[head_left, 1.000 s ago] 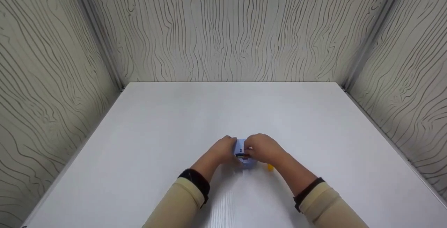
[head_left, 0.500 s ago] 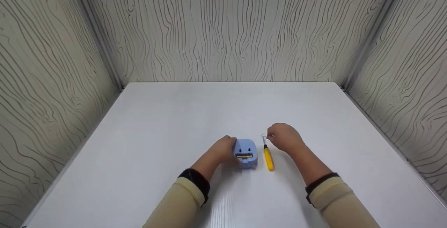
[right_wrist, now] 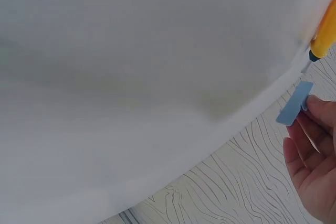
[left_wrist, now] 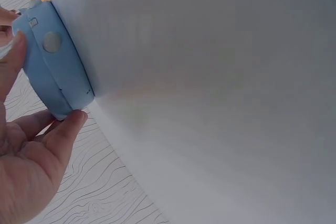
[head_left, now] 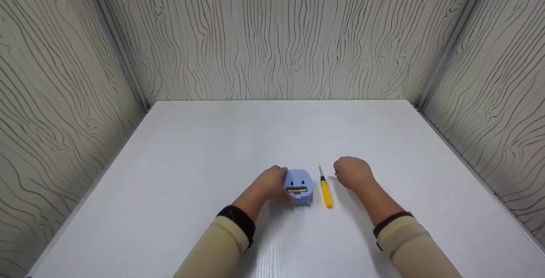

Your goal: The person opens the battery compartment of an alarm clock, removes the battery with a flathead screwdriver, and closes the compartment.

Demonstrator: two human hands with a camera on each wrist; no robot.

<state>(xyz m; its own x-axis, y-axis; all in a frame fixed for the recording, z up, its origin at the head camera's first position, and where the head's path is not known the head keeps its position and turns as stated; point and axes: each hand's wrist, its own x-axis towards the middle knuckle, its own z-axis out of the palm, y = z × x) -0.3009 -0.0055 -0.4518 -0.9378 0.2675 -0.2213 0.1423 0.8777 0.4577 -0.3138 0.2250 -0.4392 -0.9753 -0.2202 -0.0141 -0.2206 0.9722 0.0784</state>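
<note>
Here, left hand (head_left: pixel 271 181): is gripping the blue device (head_left: pixel 299 184).
Right hand (head_left: pixel 353 173): is pinching a blue piece (right_wrist: pixel 295 103).
Screwdriver (head_left: pixel 324 187): is lying between both hands.

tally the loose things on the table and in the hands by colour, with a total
Blue: 2 (the boxy device held by the left hand, and the small flat piece pinched by the right hand)
Yellow-handled: 1 (the screwdriver lying between the hands)
Total: 3
</note>
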